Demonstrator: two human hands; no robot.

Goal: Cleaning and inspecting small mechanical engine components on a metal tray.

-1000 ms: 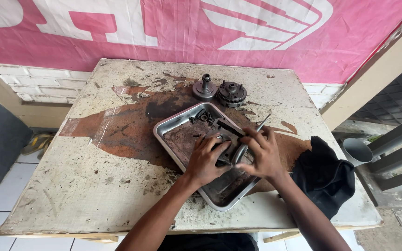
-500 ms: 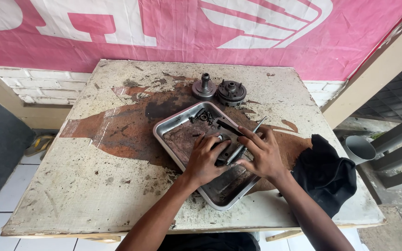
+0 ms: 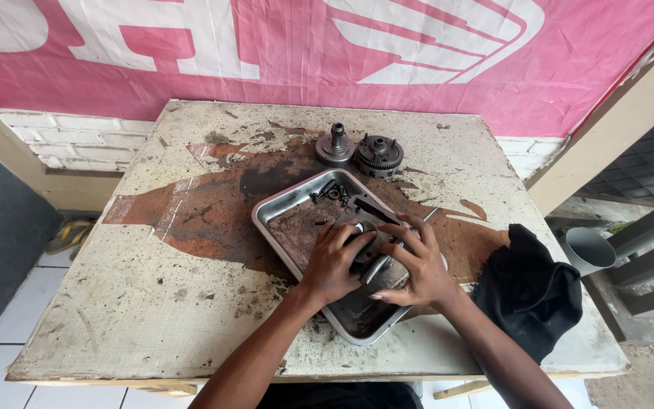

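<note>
Both hands, left (image 3: 336,261) and right (image 3: 414,265), grip one metal part (image 3: 372,246) (over one tray (image 3: 281,212)); two gears (image 3: 357,149) behind.

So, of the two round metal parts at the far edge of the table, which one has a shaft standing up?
The left gear part: a short shaft rises from its middle. The toothed part beside it, on the right, lies flat.

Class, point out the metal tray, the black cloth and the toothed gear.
metal tray (image 3: 268,216): head view, bare left rim.
black cloth (image 3: 530,297): head view, middle of the folds.
toothed gear (image 3: 379,154): head view, top face.
</note>
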